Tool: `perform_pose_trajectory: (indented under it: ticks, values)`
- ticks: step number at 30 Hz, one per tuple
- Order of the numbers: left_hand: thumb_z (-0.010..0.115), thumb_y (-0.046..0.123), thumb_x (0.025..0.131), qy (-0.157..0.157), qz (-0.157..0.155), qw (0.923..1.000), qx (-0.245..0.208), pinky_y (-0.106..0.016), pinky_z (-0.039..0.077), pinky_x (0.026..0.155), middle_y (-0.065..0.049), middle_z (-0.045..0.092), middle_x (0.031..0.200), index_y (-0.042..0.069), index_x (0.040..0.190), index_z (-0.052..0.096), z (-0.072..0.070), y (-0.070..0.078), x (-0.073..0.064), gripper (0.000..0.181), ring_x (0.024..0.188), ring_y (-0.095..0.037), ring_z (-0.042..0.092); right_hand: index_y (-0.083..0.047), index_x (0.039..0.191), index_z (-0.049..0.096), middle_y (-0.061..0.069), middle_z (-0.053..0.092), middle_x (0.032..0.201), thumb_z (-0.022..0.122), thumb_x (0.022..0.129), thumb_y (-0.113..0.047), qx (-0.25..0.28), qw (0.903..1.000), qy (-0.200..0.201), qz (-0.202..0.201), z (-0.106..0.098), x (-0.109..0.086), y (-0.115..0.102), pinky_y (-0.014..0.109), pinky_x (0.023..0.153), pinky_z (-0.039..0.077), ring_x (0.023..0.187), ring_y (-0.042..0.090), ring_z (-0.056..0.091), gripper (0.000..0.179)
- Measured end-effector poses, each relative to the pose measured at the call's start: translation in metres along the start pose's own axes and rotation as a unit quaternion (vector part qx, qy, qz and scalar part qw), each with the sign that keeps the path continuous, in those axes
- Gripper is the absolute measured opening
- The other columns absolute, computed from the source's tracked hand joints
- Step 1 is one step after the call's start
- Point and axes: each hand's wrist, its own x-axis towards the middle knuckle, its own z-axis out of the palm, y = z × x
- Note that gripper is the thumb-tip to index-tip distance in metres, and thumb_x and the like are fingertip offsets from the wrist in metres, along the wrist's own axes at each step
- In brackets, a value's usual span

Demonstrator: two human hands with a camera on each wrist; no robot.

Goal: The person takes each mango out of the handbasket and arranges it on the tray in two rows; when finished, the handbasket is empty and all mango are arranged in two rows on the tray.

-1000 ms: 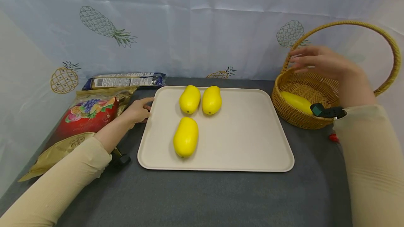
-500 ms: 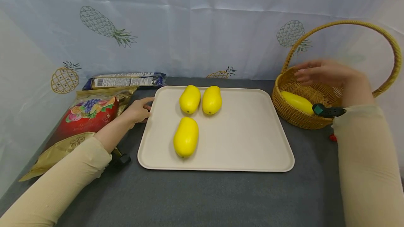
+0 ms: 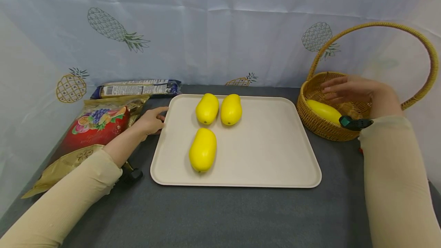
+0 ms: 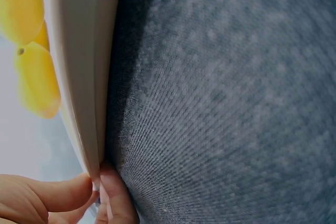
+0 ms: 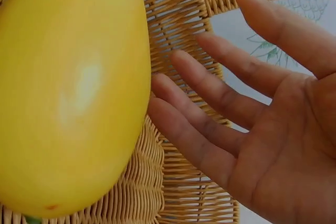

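A beige tray lies on the dark cloth with three smooth, oval yellow fruits on its left half. My left hand is at the tray's left edge; in the left wrist view its thumb and a finger pinch the rim. To the right stands a wicker basket with another yellow fruit inside. Over the basket's opening, my right hand holds nothing. The right wrist view shows its spread, slightly bent fingers pointing at that fruit, fingertips right beside its surface.
The basket's tall handle arches above the right hand. Left of the tray lie a red and gold fruit-print bag and a long blue-ended packet. A pale pineapple-print curtain hangs behind.
My right hand has come down from near the basket handle into the basket's opening, close to the fruit. The left hand, tray and fruits have stayed put.
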Motion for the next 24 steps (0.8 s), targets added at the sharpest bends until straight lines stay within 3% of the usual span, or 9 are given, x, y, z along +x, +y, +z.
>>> perform_pose_trajectory:
  ticks: [8,11,13,17,20,24]
  values:
    - [0.045,-0.002,0.098,-0.001,0.0,1.0,0.002,-0.024,0.049,0.072,-0.031,0.038,0.142,0.008,0.16,0.01,0.0,0.0,0.0,0.072,0.102,-0.028,0.056,-0.027,0.151,0.036,-0.034,0.05,0.128,0.035,0.108,-0.026,0.023,0.9975,-0.06,-0.03,-0.005,-0.001,0.004,0.024,0.097,0.052,0.118,-0.001,0.059,0.043]
    - [0.045,-0.002,0.098,0.001,-0.001,1.0,0.005,-0.024,0.048,0.071,-0.031,0.039,0.141,0.008,0.16,0.011,0.0,0.0,0.0,0.071,0.097,-0.025,0.055,-0.024,0.154,0.032,-0.034,0.049,0.13,0.035,0.108,-0.027,0.016,0.9968,-0.073,-0.027,-0.007,-0.001,0.004,0.024,0.098,0.052,0.12,-0.001,0.059,0.046]
    - [0.045,-0.001,0.098,0.002,-0.001,1.0,0.006,-0.024,0.048,0.072,-0.031,0.039,0.14,0.008,0.16,0.012,0.001,-0.001,0.001,0.071,0.097,-0.024,0.055,-0.03,0.152,0.033,-0.035,0.048,0.13,0.035,0.108,-0.027,0.013,0.9962,-0.084,-0.018,-0.01,-0.002,0.004,0.024,0.099,0.051,0.121,-0.002,0.059,0.044]
    - [0.045,-0.001,0.098,0.005,-0.001,1.0,0.006,-0.023,0.048,0.072,-0.029,0.04,0.14,0.009,0.16,0.013,0.001,-0.002,0.002,0.07,0.097,-0.024,0.055,-0.038,0.148,0.035,-0.035,0.046,0.131,0.035,0.108,-0.026,0.008,0.9955,-0.095,-0.001,-0.014,-0.002,0.006,0.035,0.106,0.049,0.123,0.0,0.059,0.041]
    - [0.045,-0.001,0.098,0.007,0.0,1.0,0.006,-0.023,0.048,0.071,-0.029,0.041,0.139,0.009,0.16,0.013,0.0,-0.002,0.002,0.07,0.093,-0.022,0.055,-0.028,0.154,0.028,-0.024,0.043,0.14,0.041,0.106,-0.025,-0.003,0.9961,-0.087,0.013,-0.014,0.0,0.006,0.048,0.111,0.044,0.123,0.001,0.059,0.05]
    - [0.045,-0.001,0.098,0.004,0.003,1.0,0.007,-0.025,0.047,0.071,-0.03,0.041,0.139,0.008,0.16,0.012,0.0,-0.001,0.001,0.07,0.091,-0.021,0.054,-0.008,0.159,0.015,0.012,0.029,0.16,0.045,0.104,-0.025,-0.028,0.9951,-0.092,0.021,-0.013,0.003,0.006,0.053,0.111,0.042,0.129,0.009,0.056,0.064]
